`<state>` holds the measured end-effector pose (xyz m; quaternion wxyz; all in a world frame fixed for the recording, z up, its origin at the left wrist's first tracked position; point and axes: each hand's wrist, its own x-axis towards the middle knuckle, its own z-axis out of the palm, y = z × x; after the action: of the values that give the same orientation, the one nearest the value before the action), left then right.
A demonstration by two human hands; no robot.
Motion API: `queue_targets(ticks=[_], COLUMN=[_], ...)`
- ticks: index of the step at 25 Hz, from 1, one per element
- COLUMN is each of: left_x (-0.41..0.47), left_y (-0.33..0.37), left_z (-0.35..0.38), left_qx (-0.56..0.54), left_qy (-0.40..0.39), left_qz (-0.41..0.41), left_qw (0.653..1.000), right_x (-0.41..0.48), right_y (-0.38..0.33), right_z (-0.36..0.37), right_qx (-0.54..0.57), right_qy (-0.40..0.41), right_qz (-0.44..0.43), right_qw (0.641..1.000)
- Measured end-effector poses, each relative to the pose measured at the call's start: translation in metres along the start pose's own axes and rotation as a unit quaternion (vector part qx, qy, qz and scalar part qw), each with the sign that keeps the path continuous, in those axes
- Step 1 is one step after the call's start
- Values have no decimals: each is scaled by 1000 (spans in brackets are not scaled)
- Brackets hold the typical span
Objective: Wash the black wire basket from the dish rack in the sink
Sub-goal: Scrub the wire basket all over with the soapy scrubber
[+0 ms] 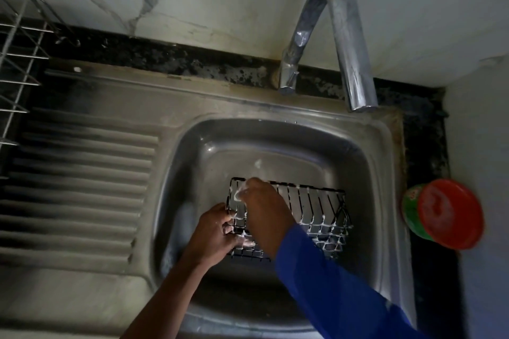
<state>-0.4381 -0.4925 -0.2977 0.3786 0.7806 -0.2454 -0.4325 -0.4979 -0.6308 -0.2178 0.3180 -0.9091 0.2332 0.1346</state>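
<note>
The black wire basket is lying inside the sink, in the near half of the bowl, and it is tilting so that its long back rim is standing higher than the front part. White foam is sitting on many of its wires, mostly on the right side.

The left hand is entering from below and is gripping the left end of the basket. Its fingers are curling round the wires of the short side, and the thumb is lying on the bottom grid with a little foam on it.

The right hand is reaching across from the right, over the middle of the basket, and its arm in a blue sleeve is covering the front right part. Its fingertips are touching the far left corner of the rim, just above the left hand. Foam is hiding these fingers, so I cannot tell if they are pinching the wire, holding some small thing or only pressing.

The curved faucet is standing behind the bowl, with its mouth over the far right rim. The ribbed drainboard is lying to the left, and a metal dish rack is showing at the left edge. A green container with a red lid is sitting on the dark counter, right of the sink
</note>
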Motion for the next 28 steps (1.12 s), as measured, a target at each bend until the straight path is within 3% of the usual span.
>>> queue_targets(ticks=[5, 9, 11, 14, 19, 23, 26, 28], left_x=[-3, -5, -6, -8, -7, -8, -10, -11], left_y=[5, 13, 18, 20, 17, 15, 15, 15], left_z=[1, -1, -2, -4, -4, -4, -4, -4], left_qx=[15, 39, 31, 28, 51, 17, 16, 7], left_qy=[5, 11, 1, 0, -6, -14, -13, -10], left_qz=[6, 39, 29, 19, 19, -2, 7, 9], left_qw=[1000, 998, 999, 999, 998, 1000, 1000, 1000], right_x=[17, -39, -21, 11, -28, 2, -45, -46], right_y=[-9, -25, -10, 24, -4, 21, 9, 23], right_z=[-7, 0, -10, -35, -10, -16, -10, -17], right_qx=[-64, -96, -68, -32, -30, -33, -36, -16], right_qy=[-35, -90, -38, 94, -60, 19, 2, 35], right_qz=[33, -76, -30, 109, 1, 95, -3, 9], right_qw=[997, 988, 996, 989, 998, 995, 999, 999])
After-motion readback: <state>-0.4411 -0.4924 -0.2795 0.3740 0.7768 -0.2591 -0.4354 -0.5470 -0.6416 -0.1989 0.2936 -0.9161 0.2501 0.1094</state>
